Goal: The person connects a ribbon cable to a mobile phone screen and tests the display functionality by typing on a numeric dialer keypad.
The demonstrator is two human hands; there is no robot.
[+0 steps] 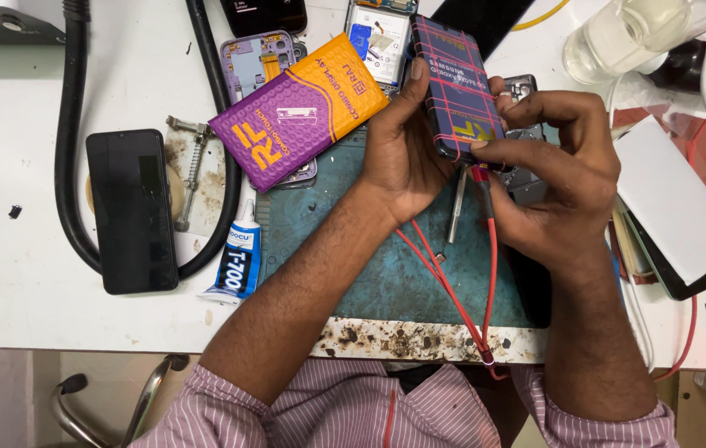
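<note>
Both hands up over the teal mat (386, 265): left hand (402, 149) and right hand (552, 174) each have their grip clamped on the dark phone panel (456, 87), purple-orange packet (299, 108) just left of it.

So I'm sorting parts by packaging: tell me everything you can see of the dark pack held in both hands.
The dark pack is a flat, oblong pouch, navy with a grid of thin red lines and orange lettering, slightly glossy like plastic film. It looks sealed and is held tilted above the teal mat. The left hand grips its left edge, thumb on top; the right hand pinches its lower right edge.
</note>
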